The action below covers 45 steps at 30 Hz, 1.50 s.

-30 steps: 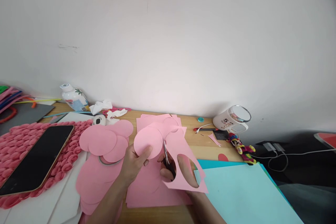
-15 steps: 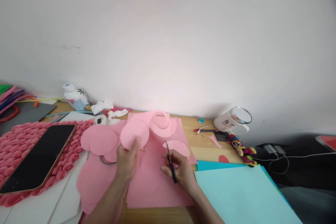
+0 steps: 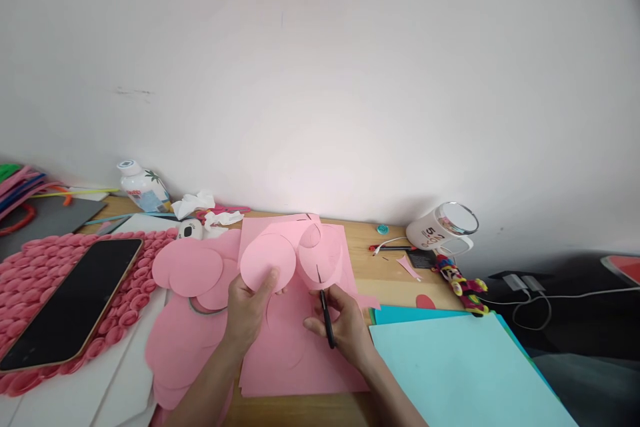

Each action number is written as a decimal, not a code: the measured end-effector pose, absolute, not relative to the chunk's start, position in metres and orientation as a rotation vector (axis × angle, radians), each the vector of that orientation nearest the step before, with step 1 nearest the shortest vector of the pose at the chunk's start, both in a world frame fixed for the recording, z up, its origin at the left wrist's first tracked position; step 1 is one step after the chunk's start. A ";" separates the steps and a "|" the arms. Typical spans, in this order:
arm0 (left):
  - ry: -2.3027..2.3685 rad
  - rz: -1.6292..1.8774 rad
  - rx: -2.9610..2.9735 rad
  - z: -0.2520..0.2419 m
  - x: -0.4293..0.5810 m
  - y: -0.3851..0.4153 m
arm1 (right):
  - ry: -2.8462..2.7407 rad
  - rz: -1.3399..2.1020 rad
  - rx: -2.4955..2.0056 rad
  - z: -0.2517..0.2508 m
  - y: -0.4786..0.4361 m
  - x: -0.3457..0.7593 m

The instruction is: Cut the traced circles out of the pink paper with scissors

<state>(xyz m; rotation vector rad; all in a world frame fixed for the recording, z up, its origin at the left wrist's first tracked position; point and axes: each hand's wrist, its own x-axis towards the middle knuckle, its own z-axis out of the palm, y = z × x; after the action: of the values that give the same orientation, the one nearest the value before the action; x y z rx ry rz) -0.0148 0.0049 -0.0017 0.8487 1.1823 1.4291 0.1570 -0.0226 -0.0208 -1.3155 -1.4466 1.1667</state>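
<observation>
Left hand (image 3: 243, 312) pinches a round pink paper disc (image 3: 265, 257) above stacked pink paper sheets (image 3: 293, 379); right hand (image 3: 349, 328) grips black-handled scissors (image 3: 327, 324). Overlapping pink paper discs (image 3: 175, 350) crowd the left side, pale-blue rectangular paper (image 3: 460, 367) the right.

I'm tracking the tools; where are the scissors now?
In the head view's lower centre, the scissors are in the right hand, over the pink sheets.

Head camera angled down

From the wearer's head, above and on the near side of the pink paper stack (image 3: 320, 373), the camera looked forward and down, fairly near. The desk (image 3: 300, 409) flanked the stack; behind it, the wall (image 3: 320, 93) filled the view's upper half.
</observation>
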 end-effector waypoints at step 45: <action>0.871 1.557 0.484 0.009 -0.014 0.011 | -1.822 0.308 -1.537 -0.036 -0.024 0.156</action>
<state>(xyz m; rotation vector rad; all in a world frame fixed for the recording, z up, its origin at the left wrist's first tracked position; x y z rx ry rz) -0.0144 0.0110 0.0095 0.4845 0.8713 1.5566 0.1565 -0.0239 -0.0363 -1.5373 -1.8224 0.3078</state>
